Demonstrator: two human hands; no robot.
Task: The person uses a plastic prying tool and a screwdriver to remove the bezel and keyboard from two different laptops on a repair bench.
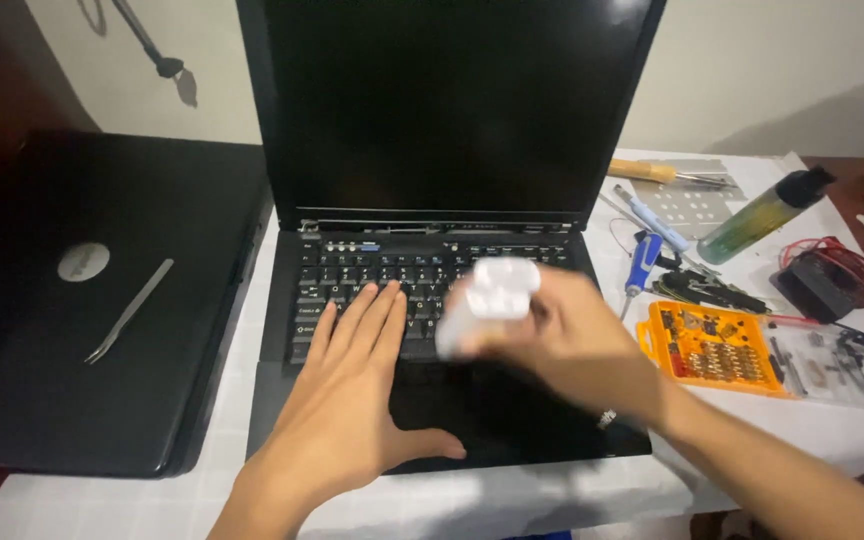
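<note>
**Hands over open black laptop, white cloth in right**

Left hand (352, 400) flat, palm down, on the open black laptop (432, 300): fingers straight and pressed close together over the lower left rows of the keyboard (372, 285), thumb spread out to the side on the palm rest. Right hand (562, 335) hovering above the keyboard's right half, motion-blurred, fingers curled and pinching a white wad of cloth or tissue (487, 295); exact finger positions too blurred to tell. Ring or band at the right wrist side, unclear. Laptop screen dark, upright, filling the top centre.

Left of it: a second, closed black laptop (102, 300) with a round silver badge on the lid and metal tweezers (130, 310) lying diagonally on top, just right of the badge. Both machines on a table with a white checked cloth (512, 495).

Right of the open laptop, well apart from the hands: orange rectangular bit case (717, 350), lid open, rows of small metal bits inside, clear lid section beside it with dark parts. Behind it a blue-handled screwdriver (642, 265), a white-handled tool, black pliers-like tool. Green-tinted clear bottle with black cap (762, 215) lying tilted near the back right; label not legible. Wooden-handled tool (652, 172) at the far back edge. Small black fan with red wires (827, 275) at far right
</note>
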